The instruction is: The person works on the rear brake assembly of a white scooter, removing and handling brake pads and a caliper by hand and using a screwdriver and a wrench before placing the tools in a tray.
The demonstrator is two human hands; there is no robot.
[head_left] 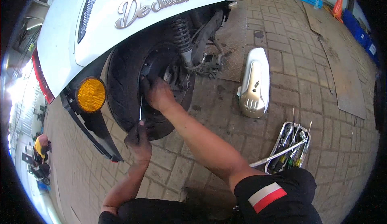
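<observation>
A black scooter wheel with a dark tire (121, 95) stands under the white body panel (96, 38). My left hand (139, 144) is closed at the lower end of a thin silver metal rod (140, 110), by the bottom of the wheel. The rod runs nearly upright along the wheel's face. My right hand (159, 95) reaches in at the rim, its fingers bent at the rod's upper end; their tips are partly hidden. Behind it sit the wheel hub (183, 83) and a coil spring shock absorber (182, 36).
An amber round reflector (91, 94) and a black fender strip hang left of the wheel. On the brick floor lie a gold-and-white cover (254, 83) and a metal tray (267, 167) of hand tools. An orange cone (338, 6) and blue bins (358, 32) stand far right.
</observation>
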